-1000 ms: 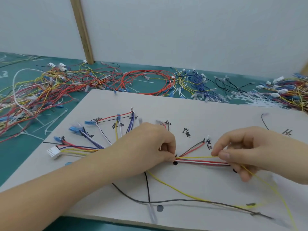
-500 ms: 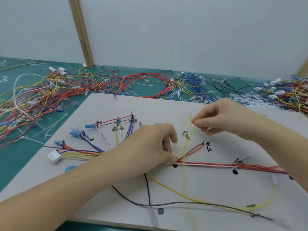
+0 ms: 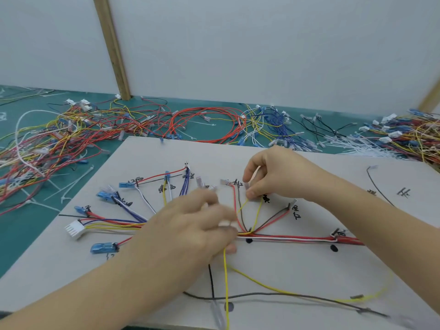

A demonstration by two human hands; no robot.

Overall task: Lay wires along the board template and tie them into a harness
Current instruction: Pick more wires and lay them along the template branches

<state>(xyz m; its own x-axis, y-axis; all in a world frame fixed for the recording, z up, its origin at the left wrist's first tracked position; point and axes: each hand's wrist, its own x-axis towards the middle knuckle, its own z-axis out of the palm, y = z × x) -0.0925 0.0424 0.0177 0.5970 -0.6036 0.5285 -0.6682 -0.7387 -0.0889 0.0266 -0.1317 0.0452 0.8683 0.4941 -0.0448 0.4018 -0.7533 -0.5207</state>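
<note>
I count one grey template board (image 3: 309,277) with one white multi-pin connector (image 3: 74,229) and five blue terminal sleeves on it, the lowest (image 3: 102,247). I see three black dots, one at (image 3: 334,248). My two hands: left (image 3: 190,229), right (image 3: 273,175). One wooden post (image 3: 112,47).

the left hand (image 3: 190,225) is smeared by motion blur, so its grip cannot be read, and the junction of the wire bundle (image 3: 285,238) is hidden beneath it. the yellow wire (image 3: 226,294) is cut off by the bottom edge. the handwritten labels (image 3: 296,211) on the board (image 3: 297,270) are too small to be read.
</note>
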